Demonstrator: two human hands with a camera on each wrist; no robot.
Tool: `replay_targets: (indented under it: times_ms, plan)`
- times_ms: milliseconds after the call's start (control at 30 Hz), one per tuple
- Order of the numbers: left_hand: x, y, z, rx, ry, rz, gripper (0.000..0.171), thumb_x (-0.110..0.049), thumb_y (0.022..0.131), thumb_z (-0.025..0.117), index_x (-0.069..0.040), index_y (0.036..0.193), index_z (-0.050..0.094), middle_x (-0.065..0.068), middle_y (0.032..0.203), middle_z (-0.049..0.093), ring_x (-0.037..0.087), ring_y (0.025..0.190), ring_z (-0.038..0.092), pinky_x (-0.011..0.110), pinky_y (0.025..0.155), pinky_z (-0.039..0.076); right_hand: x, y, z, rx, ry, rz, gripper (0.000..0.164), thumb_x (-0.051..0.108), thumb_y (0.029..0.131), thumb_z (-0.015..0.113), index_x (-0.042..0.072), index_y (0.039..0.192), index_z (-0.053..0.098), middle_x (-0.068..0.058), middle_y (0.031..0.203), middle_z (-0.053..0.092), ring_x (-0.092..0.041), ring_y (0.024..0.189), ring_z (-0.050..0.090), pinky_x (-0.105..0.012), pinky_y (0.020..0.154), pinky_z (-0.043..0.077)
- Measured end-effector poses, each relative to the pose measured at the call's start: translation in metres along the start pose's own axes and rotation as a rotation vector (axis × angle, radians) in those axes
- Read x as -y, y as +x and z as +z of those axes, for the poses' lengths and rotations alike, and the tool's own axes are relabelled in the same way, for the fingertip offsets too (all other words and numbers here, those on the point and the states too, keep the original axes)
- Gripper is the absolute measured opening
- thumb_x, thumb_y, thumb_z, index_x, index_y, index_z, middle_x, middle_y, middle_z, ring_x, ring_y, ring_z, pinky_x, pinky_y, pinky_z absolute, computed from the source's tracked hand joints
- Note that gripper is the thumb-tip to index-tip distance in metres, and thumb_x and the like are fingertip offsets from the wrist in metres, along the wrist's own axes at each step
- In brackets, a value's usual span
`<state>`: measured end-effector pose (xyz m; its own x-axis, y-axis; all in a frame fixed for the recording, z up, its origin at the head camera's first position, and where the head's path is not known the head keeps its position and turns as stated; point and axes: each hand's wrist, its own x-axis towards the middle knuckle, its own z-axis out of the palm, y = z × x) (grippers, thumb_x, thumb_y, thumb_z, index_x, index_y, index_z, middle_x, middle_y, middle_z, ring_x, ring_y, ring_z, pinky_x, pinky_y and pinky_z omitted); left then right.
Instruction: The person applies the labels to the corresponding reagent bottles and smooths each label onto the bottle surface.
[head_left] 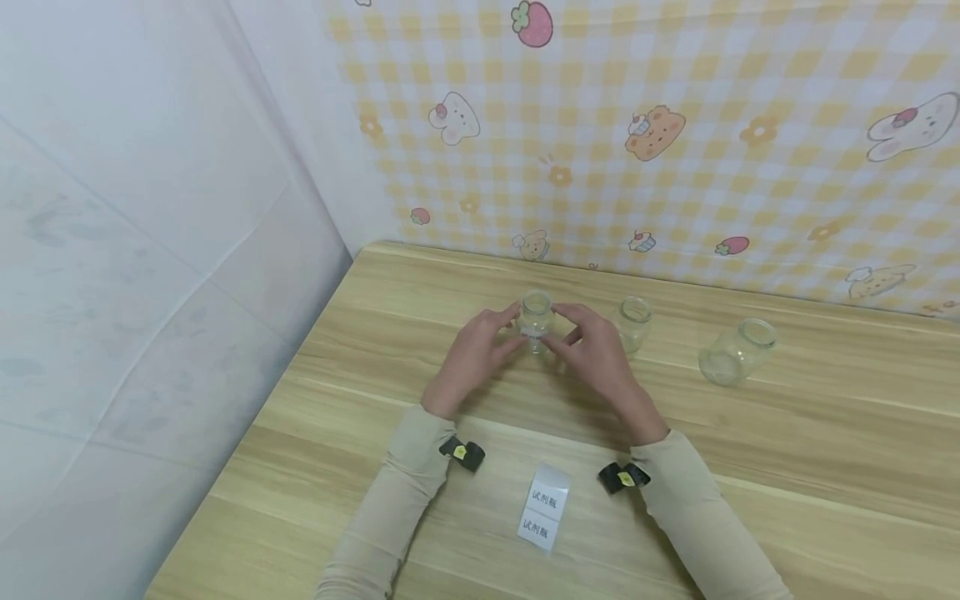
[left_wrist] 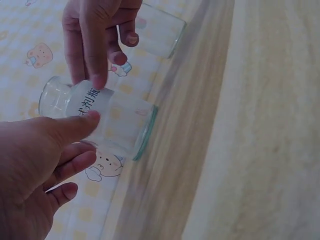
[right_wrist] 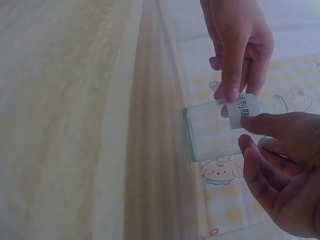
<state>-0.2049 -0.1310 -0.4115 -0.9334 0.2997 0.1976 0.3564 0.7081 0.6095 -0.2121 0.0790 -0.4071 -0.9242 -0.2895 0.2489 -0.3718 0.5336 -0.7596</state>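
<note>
A clear glass bottle [head_left: 537,310] with a short neck and wide mouth stands upright on the wooden table between the two hands. Across its near side lies a white label [left_wrist: 102,103] with black printed characters. My left hand [head_left: 477,346] grips the bottle from the left, thumb on one end of the label and fingers toward the back. From the other side my right hand [head_left: 596,348] holds it, its thumb pressing the label's opposite end. In the right wrist view both thumbs lie on the label [right_wrist: 239,112], and the bottle partly hides some fingertips.
Just right of my right hand stands a second glass bottle [head_left: 635,321], partly hidden by it. A third glass bottle [head_left: 731,358] is farther right. A strip of two printed labels [head_left: 543,510] lies between the forearms. Behind the table hangs a yellow checked cloth [head_left: 585,200].
</note>
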Motion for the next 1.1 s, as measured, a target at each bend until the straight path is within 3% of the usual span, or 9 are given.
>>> replay_targets:
  times_ms: [133,367,767,1100]
  plan:
    - [-0.0004,-0.0008,-0.0014,0.009,-0.005,-0.004,0.062,-0.007,0.094,0.075,-0.011,0.152,0.051,0.015,0.127,0.07,0.03,0.114,0.066,0.044,0.101,0.053,-0.0002,-0.0013,0.0,0.0,0.001,0.001,0.045,-0.002,0.091,0.075,-0.004,0.134,0.064,-0.022,0.136,0.064,-0.029,0.077,0.073,-0.033,0.06,0.059]
    - [0.0,-0.0004,0.002,-0.011,0.021,0.015,0.062,-0.027,0.096,0.076,-0.011,0.151,0.053,0.013,0.126,0.071,0.029,0.111,0.066,0.044,0.097,0.054,0.0004,-0.001,0.0016,-0.005,0.0,-0.014,0.046,0.008,0.09,0.08,0.0,0.134,0.066,-0.02,0.137,0.065,-0.026,0.076,0.073,-0.036,0.063,0.06]
    - [-0.0002,0.0008,0.0008,-0.002,0.007,0.001,0.058,-0.018,0.098,0.072,-0.01,0.152,0.051,0.014,0.134,0.068,0.029,0.116,0.066,0.043,0.103,0.052,-0.0004,-0.0008,0.0015,-0.009,-0.021,-0.02,0.044,0.002,0.093,0.075,-0.004,0.136,0.064,-0.022,0.138,0.064,-0.028,0.077,0.073,-0.035,0.062,0.059]
    - [0.0026,0.001,0.0023,-0.044,0.04,-0.003,0.054,-0.013,0.099,0.07,-0.006,0.149,0.053,0.015,0.133,0.068,0.03,0.116,0.066,0.042,0.103,0.053,-0.0006,-0.0011,0.0026,0.03,-0.024,0.002,0.049,0.003,0.096,0.072,-0.002,0.143,0.058,-0.02,0.146,0.058,-0.028,0.079,0.073,-0.034,0.061,0.059]
